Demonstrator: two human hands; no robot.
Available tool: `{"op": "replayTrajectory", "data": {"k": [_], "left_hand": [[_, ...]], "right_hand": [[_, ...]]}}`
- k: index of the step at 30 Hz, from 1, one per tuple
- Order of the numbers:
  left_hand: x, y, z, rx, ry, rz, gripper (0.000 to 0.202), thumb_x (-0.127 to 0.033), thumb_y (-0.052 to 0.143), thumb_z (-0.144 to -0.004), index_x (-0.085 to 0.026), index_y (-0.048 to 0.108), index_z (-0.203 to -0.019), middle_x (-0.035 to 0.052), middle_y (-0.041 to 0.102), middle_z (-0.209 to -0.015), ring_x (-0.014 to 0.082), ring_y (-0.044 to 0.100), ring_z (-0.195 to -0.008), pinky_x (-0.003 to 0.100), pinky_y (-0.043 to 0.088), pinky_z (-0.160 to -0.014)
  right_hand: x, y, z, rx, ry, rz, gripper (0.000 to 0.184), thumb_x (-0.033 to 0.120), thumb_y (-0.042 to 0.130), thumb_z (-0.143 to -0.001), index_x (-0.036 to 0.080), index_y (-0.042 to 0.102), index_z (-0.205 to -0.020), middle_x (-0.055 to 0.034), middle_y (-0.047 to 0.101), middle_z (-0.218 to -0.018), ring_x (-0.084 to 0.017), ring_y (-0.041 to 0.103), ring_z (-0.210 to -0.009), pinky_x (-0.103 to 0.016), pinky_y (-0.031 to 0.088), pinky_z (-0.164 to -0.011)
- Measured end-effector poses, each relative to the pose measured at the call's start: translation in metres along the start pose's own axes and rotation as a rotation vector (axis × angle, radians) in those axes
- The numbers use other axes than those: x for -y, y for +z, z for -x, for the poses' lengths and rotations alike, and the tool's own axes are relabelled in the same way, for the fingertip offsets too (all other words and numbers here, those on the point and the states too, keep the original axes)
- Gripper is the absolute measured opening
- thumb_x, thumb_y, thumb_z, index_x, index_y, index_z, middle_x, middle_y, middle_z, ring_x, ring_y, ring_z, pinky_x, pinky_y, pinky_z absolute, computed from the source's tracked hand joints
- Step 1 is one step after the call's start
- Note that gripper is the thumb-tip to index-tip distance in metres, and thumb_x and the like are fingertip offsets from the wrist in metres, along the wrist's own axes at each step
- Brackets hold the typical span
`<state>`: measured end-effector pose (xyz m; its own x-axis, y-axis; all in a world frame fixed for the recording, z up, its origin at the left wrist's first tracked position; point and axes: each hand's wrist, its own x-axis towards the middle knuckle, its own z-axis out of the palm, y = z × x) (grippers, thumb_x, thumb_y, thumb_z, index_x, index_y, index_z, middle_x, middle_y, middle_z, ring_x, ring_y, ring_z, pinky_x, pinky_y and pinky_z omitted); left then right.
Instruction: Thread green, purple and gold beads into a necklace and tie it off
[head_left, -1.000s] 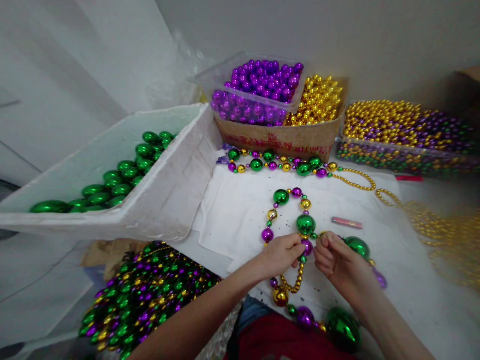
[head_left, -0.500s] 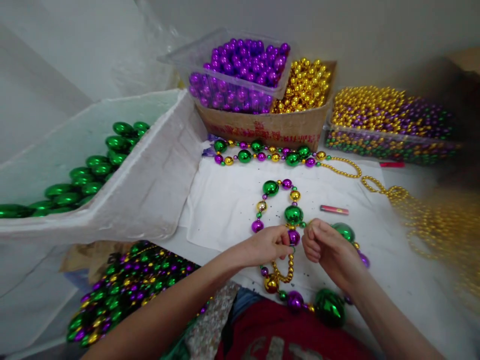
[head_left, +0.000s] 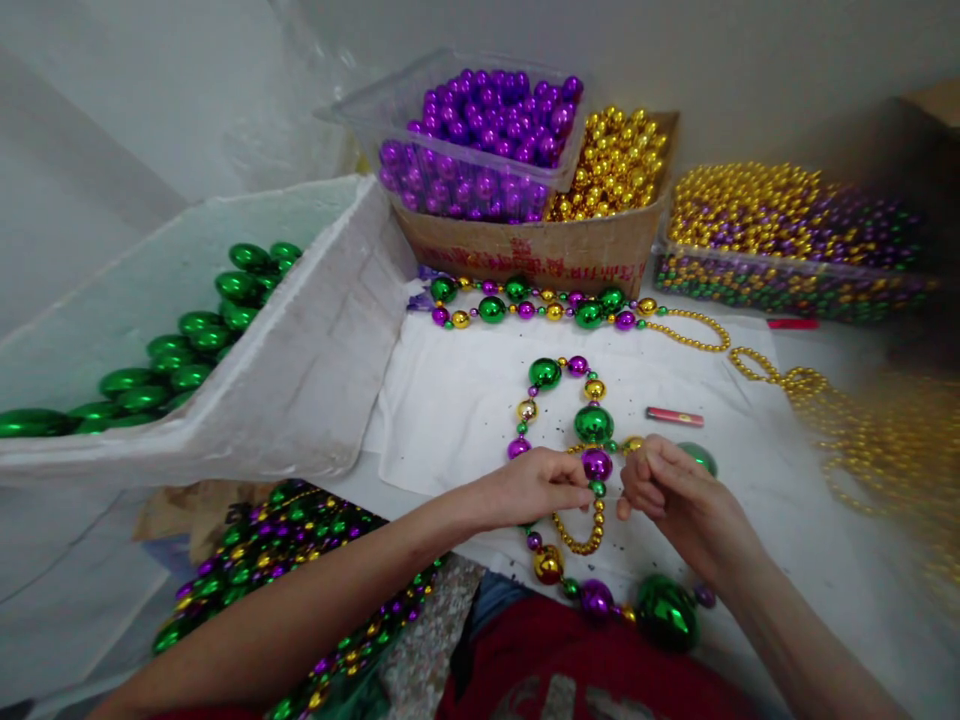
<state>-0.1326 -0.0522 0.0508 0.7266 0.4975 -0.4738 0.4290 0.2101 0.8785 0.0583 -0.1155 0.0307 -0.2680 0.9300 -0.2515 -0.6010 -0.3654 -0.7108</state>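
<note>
My left hand is pinched closed at the bead necklace, beside a small green bead and just below a purple one. The necklace mixes large green, purple and gold balls with small beads and loops across the cloth. A strand of small gold beads hangs in a curve beneath my left fingertips. To the right, my right hand has its fingers curled together. A gold ball shows at its knuckles; what its fingertips hold is hidden. A large green ball lies near my body.
A finished-looking necklace and a red lighter lie on the white cloth. Behind stand a clear tub of purple balls, a cardboard box of gold ones and a small-bead tray. A foam box holds green balls.
My right hand has shifted slightly right and down, uncovering a gold ball near its knuckles. My left fingers stay at the necklace, with a small green bead now showing beside them.
</note>
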Motion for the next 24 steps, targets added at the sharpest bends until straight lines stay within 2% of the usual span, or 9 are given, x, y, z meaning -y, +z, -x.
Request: {"op": "replayTrajectory", "data": {"k": [2,6,9,16,20,24], "left_hand": [[-0.003,0.001,0.005,-0.039,0.01,0.078,0.019,-0.027,0.055,-0.079,-0.008,0.054,-0.075,-0.0013,0.045,-0.066,0.0051,0.036,-0.061,0.018,0.029,-0.057],[-0.003,0.006,0.01,-0.097,0.041,0.064,0.019,-0.026,0.054,-0.079,-0.008,0.054,-0.073,-0.0017,0.043,-0.063,0.0047,0.034,-0.058,0.018,0.026,-0.053],[0.005,0.011,0.006,-0.135,0.052,0.089,0.019,-0.025,0.054,-0.078,-0.008,0.052,-0.07,-0.002,0.042,-0.062,0.0045,0.034,-0.057,0.018,0.025,-0.053],[0.024,0.016,-0.006,-0.161,0.057,0.102,0.02,-0.026,0.053,-0.078,-0.008,0.051,-0.069,-0.0017,0.042,-0.063,0.0048,0.034,-0.057,0.019,0.024,-0.053],[0.03,0.014,-0.007,-0.091,0.005,0.0,0.022,-0.029,0.05,-0.081,-0.009,0.056,-0.079,-0.001,0.045,-0.065,0.0056,0.035,-0.057,0.019,0.024,-0.052],[0.029,0.012,-0.004,-0.039,-0.032,-0.205,0.025,-0.032,0.047,-0.083,-0.01,0.061,-0.084,-0.0012,0.045,-0.062,0.0061,0.033,-0.055,0.019,0.022,-0.051]], "right_hand": [[0.003,0.003,0.001,0.005,-0.014,-0.02,0.019,0.025,0.045,-0.09,0.015,0.046,-0.074,0.0,0.027,-0.062,-0.01,0.031,-0.056,-0.029,0.039,-0.059],[0.002,0.007,-0.002,-0.022,-0.039,-0.055,0.023,0.024,0.046,-0.09,0.014,0.042,-0.07,0.0007,0.022,-0.061,-0.009,0.026,-0.054,-0.025,0.031,-0.052],[-0.001,0.003,-0.006,-0.083,-0.012,-0.111,0.026,0.025,0.049,-0.089,0.014,0.037,-0.068,0.0015,0.019,-0.061,-0.008,0.022,-0.052,-0.024,0.026,-0.05],[-0.005,-0.012,-0.007,-0.159,0.019,-0.112,0.029,0.028,0.054,-0.086,0.014,0.038,-0.067,0.0032,0.016,-0.059,-0.007,0.019,-0.05,-0.022,0.022,-0.047],[-0.01,-0.016,-0.007,-0.201,0.108,-0.084,0.025,0.032,0.057,-0.085,0.015,0.042,-0.074,0.0034,0.024,-0.059,-0.006,0.027,-0.05,-0.022,0.03,-0.049],[-0.023,-0.02,-0.008,-0.256,0.275,0.029,0.033,0.038,0.067,-0.074,0.016,0.043,-0.079,0.0019,0.045,-0.069,-0.006,0.035,-0.047,-0.022,0.035,-0.045]]}}
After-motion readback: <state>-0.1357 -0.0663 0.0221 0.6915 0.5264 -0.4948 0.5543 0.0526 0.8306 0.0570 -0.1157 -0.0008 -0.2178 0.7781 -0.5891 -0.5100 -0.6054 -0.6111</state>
